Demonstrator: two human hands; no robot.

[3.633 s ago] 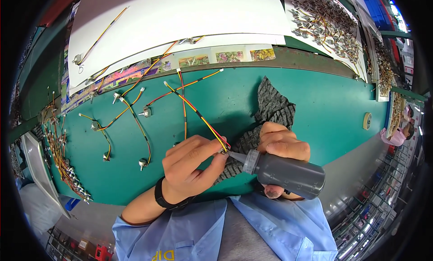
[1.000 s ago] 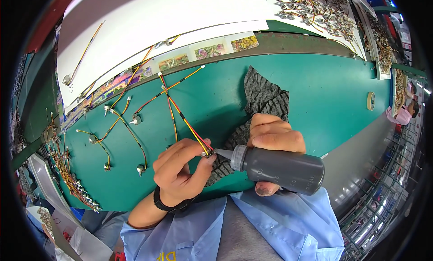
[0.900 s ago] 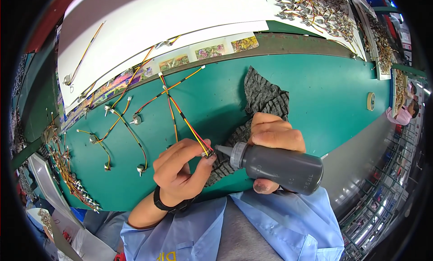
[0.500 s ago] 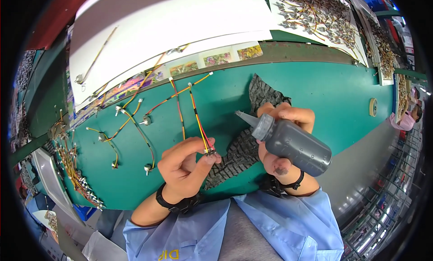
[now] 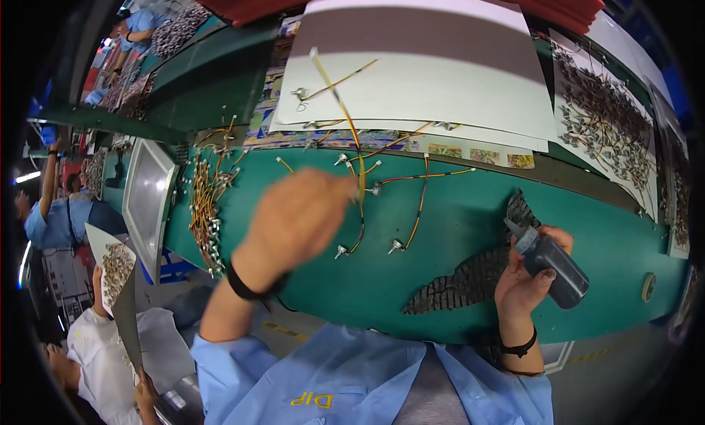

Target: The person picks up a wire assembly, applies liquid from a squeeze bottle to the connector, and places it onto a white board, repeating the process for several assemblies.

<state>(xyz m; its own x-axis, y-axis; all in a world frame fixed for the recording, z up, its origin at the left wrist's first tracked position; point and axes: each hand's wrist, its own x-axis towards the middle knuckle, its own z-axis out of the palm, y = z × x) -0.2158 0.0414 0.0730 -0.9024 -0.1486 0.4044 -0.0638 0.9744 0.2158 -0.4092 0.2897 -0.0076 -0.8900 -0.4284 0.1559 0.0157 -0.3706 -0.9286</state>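
My left hand [image 5: 297, 216], smeared by motion, is closed on a wired potentiometer. The yellow, red and black wires [image 5: 339, 100] rise from its fingers toward the white sheet, while the knob end is hidden. In my right hand [image 5: 520, 291] is a dark grey squeeze bottle [image 5: 558, 272], tilted with its pointed nozzle up and to the left. A crumpled black patterned cloth [image 5: 463, 284] lies beside and partly behind that hand. Between the hands, several wired potentiometers lie on the green table, one metal-bodied potentiometer [image 5: 397, 245] nearest me. A bundle of wired potentiometers [image 5: 208, 223] lies left of my left hand.
White sheets [image 5: 433, 73] lie along the far edge, bearing a few wired parts. A board [image 5: 606, 124] heaped with parts stands far right. A tape roll [image 5: 649, 287] sits at the right. At left are a tilted metal frame [image 5: 147, 197] and a person holding a loaded sheet [image 5: 117, 274].
The view has turned left, bringing other people into sight. My left hand has swung left and away from me with the wired potentiometer. My right hand still holds the bottle.
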